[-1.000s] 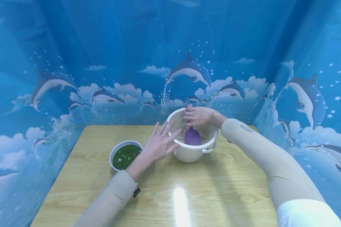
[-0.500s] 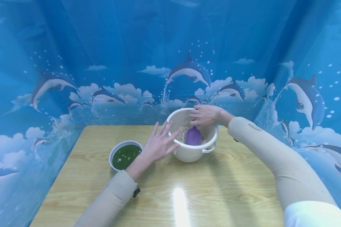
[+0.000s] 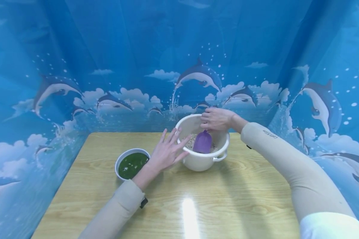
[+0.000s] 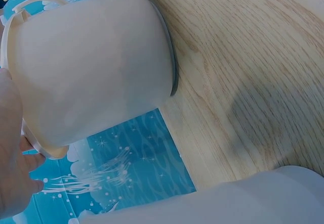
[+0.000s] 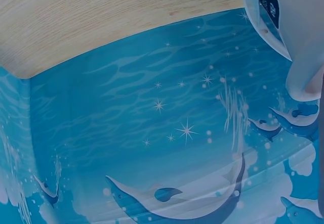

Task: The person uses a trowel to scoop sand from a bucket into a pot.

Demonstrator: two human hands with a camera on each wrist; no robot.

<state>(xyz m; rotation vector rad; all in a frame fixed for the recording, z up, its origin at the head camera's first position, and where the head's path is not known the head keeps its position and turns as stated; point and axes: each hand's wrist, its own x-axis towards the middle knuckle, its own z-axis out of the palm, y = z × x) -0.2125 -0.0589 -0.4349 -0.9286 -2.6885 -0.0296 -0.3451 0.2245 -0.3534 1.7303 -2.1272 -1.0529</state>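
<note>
With our left hand [image 3: 167, 153] flat against the bucket [image 3: 197, 162] near the surface's far edge, our right hand [image 3: 216, 120] has tilted the gripped purple scoop [image 3: 202, 142] within the grain, suggesting scooping underway.

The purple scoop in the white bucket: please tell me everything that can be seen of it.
The purple scoop looks like smooth plastic, with a rounded shovel-shaped blade. It stands nearly upright inside the white bucket, blade down in the pale grain. The right hand grips its top, hiding the handle. The left hand rests on the bucket's outer wall and does not touch the scoop.
</note>
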